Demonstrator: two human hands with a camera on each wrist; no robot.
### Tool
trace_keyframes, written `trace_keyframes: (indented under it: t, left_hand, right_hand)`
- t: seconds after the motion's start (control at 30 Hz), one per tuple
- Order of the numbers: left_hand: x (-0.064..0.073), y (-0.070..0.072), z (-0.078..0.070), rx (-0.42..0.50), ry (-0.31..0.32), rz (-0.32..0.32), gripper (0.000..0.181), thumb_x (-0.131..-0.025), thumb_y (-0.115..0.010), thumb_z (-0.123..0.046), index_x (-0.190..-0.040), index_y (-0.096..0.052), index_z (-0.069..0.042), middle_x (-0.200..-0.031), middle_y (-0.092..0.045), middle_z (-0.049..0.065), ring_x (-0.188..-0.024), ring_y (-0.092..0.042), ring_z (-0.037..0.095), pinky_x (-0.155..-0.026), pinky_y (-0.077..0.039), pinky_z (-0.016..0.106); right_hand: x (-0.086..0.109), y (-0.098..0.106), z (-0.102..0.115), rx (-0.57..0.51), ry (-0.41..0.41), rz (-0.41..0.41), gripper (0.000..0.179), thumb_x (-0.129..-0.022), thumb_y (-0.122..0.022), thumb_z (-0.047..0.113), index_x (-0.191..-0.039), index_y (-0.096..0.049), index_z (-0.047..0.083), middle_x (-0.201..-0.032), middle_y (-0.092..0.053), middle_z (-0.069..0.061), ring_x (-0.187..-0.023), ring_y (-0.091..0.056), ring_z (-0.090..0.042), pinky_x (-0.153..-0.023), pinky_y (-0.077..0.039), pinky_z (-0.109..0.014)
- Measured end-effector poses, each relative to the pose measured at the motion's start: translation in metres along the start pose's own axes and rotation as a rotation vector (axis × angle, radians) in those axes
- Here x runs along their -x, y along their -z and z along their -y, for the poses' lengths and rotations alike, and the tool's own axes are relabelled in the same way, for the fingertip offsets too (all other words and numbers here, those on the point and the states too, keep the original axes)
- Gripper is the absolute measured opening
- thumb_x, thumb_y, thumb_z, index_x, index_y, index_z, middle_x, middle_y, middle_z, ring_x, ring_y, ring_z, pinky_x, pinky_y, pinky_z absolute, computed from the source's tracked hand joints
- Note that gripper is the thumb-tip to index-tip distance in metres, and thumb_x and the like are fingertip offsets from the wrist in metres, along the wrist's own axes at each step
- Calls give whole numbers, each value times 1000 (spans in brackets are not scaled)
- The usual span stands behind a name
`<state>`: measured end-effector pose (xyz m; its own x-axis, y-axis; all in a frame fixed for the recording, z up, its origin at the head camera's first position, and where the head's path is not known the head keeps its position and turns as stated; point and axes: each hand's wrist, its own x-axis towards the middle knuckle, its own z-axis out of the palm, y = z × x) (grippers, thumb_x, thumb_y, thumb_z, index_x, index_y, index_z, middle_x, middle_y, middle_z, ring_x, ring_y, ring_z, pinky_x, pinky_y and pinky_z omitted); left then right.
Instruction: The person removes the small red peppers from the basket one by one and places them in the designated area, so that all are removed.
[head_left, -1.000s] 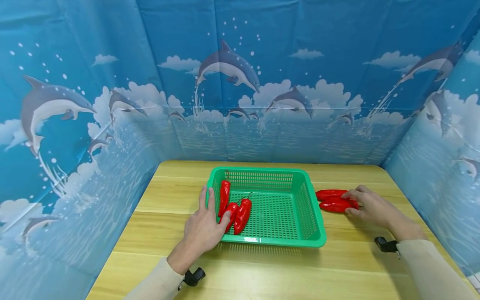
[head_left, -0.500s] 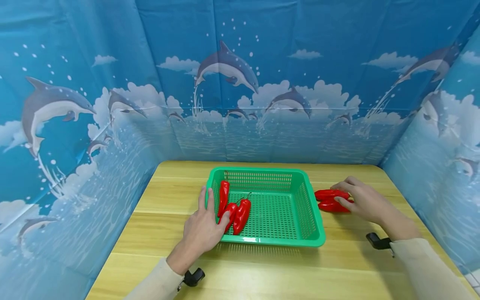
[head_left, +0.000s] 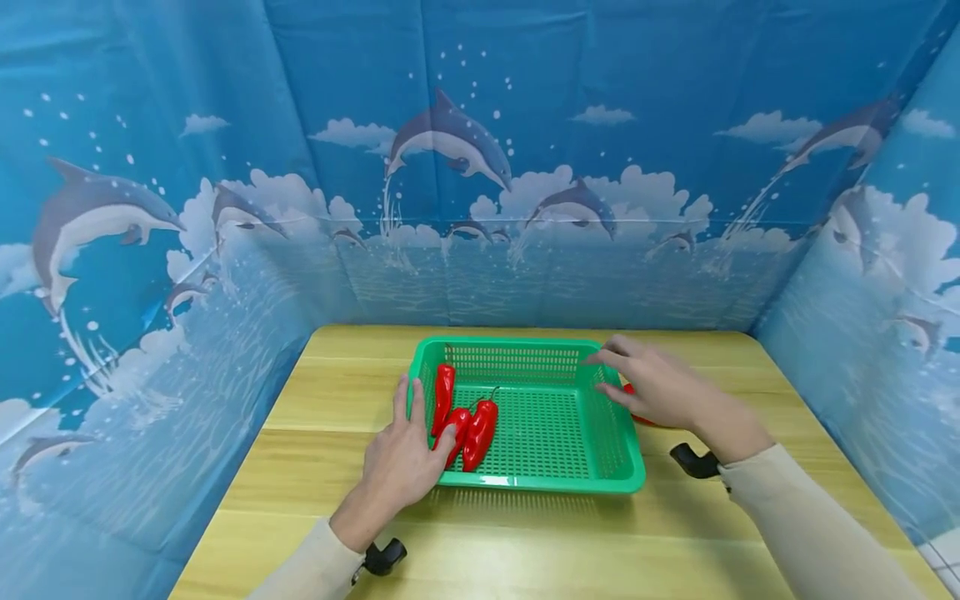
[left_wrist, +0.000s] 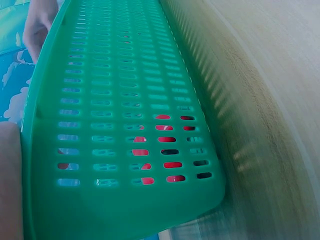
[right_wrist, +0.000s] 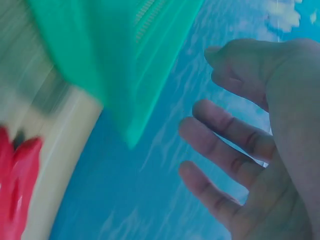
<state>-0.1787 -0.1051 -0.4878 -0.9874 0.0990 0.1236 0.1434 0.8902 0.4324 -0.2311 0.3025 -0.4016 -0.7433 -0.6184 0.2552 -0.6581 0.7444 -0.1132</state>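
Cream sleeves (head_left: 311,567) are shown nearest, a black wrist device (head_left: 385,557) being worn just short of the left grip (head_left: 401,458). That grip is relaxed: its fingers are laid nearly straight at the left rim of a green perforated basket (head_left: 525,483), and its thumb is extended inward. Beside and beneath the thumb, three red peppers (head_left: 482,433) are contained in the basket; one is set along the left wall, slightly farther off than the other two. The right grip (head_left: 656,383) is released, its fingers spread, and is placed over the basket's right rim. Below this grip, outside the basket, further red peppers (right_wrist: 26,175) are laid on the wood-grained desk (head_left: 540,550); in the head view they are largely hidden by the grip. Beyond both grips, a blue backdrop (head_left: 480,275) is seen, printed with dolphins (head_left: 450,137) and clouds (head_left: 352,135).
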Motion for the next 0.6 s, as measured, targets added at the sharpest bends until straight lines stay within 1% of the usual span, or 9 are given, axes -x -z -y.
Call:
trace_keyframes:
  t: [0.1, 0.17, 0.23, 0.3, 0.4, 0.43, 0.53, 0.6]
  left_hand:
    - [1, 0, 1, -6, 6, 3, 100, -114, -64, -57, -186, -20, -3, -197, -13, 17, -50, -48, 17, -47, -40, 31]
    - [0, -1, 1, -6, 6, 3, 100, -114, -64, -57, -186, -20, -3, -197, -13, 17, -50, -48, 17, -47, -40, 31]
    - [-1, -1, 1, -3, 2, 2, 100, -114, -64, -57, -186, -20, -4, -197, -13, 17, -50, -49, 17, -47, -41, 31]
    - [-1, -1, 1, -1, -4, 2, 100, -114, -64, -57, -186, -20, -4, -197, -13, 17, -50, -49, 17, -46, -41, 31]
    - [-2, -1, 0, 0, -6, 2, 99, -114, -64, -56, -186, -21, -3, -197, -13, 17, -50, -49, 17, -46, -41, 31]
    - [-2, -1, 0, -2, -4, 3, 99, -114, -64, -57, -186, -21, -3, -197, -13, 17, -50, -49, 17, -47, -41, 31]
    - [-2, 0, 0, -6, 0, 8, 100, -114, -63, -57, -186, -21, -3, -197, -13, 17, -51, -50, 17, -48, -42, 31]
    - [-2, 1, -1, -7, -3, 11, 100, -114, -64, -57, -186, -20, -2, -197, -13, 18, -52, -51, 16, -48, -43, 31]
  right_hand:
    - [-18, -3, 13, -22, 7, 91, 42, -110, -84, 22, -151, -76, 20, -138, -72, -9, -94, -70, -9, -83, -63, -38]
    - [-29, -7, 21, -31, 21, 129, 44, -111, -84, 24, -153, -74, 21, -143, -72, -10, -103, -75, -15, -88, -65, -42]
    - [-40, -10, 27, -35, 38, 150, 45, -110, -84, 24, -154, -74, 20, -145, -72, -11, -109, -79, -22, -93, -67, -46]
    - [-50, -15, 34, -38, 57, 165, 45, -110, -85, 24, -153, -75, 20, -146, -72, -11, -114, -79, -25, -97, -68, -47]
    - [-67, -23, 43, -42, 79, 202, 44, -110, -84, 26, -153, -75, 22, -147, -71, -10, -116, -78, -25, -99, -68, -47]
    - [-72, -26, 46, -49, 90, 218, 44, -110, -84, 26, -153, -75, 23, -147, -71, -10, -114, -77, -25, -99, -68, -46]
    - [-85, -36, 53, -85, 107, 272, 43, -111, -83, 27, -153, -75, 24, -148, -70, -10, -116, -77, -26, -101, -67, -46]
    - [-91, -42, 56, -115, 107, 307, 44, -111, -84, 27, -154, -75, 22, -149, -69, -10, -123, -76, -28, -106, -67, -48]
